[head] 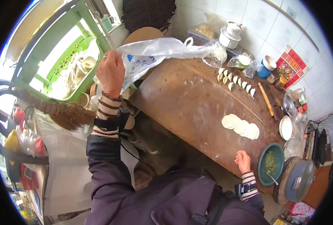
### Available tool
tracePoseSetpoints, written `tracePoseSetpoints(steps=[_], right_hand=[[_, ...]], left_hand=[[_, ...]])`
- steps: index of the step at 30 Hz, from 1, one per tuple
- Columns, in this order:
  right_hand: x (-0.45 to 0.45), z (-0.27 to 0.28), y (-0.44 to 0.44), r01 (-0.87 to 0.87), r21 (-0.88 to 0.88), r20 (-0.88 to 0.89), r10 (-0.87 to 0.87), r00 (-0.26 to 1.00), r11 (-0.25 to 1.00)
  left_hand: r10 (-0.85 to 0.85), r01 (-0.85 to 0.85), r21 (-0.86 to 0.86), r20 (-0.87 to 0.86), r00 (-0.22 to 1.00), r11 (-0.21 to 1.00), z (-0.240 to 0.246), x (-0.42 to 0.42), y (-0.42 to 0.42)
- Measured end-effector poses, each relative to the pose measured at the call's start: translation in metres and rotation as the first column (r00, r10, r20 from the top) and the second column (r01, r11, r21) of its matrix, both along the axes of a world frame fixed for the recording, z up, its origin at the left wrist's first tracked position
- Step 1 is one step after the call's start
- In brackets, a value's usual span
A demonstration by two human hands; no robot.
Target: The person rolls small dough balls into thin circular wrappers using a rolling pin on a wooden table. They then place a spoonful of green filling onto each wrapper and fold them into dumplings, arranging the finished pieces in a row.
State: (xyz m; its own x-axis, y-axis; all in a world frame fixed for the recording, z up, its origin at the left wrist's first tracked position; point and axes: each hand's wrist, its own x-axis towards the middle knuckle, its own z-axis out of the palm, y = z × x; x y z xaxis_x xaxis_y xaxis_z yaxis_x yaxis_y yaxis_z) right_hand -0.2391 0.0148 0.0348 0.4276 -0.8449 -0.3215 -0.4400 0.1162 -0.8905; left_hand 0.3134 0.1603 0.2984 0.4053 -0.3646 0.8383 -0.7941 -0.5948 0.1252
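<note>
My left hand [111,71], raised at the table's left end, grips one end of a clear plastic bag [152,52] with blue print, which stretches away to the right over the wooden table [177,92]. Near the front edge, my right hand [243,161] holds nothing, its fingers loosely curled and apart. Overlapping round dough wrappers [241,126] lie above it. Beside it on the right is a green bowl [280,168] with chopped green filling [270,163] and a spoon [272,178]. Folded dumplings [230,85] stand in rows farther back.
A wooden rolling pin [265,99] lies at the back right, near a bowl of white flour [285,128]. A lidded grey pot [300,180] stands right of the green bowl. Bags, a white pot [229,39] and jars line the wall. A green basket [73,97] and a straw broom [70,114] are at left.
</note>
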Motion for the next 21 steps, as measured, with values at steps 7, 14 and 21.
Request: tracePoseSetpoints(steps=[7, 14, 21], right_hand=[[0.001, 0.018, -0.02, -0.139, -0.068, 0.047, 0.142, 0.989, 0.988], [0.086, 0.054, -0.035, -0.338, -0.071, 0.256, 0.345, 0.903, 0.938], [0.173, 0.077, -0.024, -0.464, 0.1, 0.471, 0.369, 0.801, 0.88]], left_hand=[[-0.039, 0.069, 0.129, -0.22, 0.975, 0.989, 0.024, -0.029, 0.014], [-0.43, 0.442, -0.143, -0.61, 0.666, 0.886, 0.069, -0.067, 0.032], [-0.724, 0.278, -0.668, -0.647, 0.24, 0.69, 0.081, -0.09, 0.065]])
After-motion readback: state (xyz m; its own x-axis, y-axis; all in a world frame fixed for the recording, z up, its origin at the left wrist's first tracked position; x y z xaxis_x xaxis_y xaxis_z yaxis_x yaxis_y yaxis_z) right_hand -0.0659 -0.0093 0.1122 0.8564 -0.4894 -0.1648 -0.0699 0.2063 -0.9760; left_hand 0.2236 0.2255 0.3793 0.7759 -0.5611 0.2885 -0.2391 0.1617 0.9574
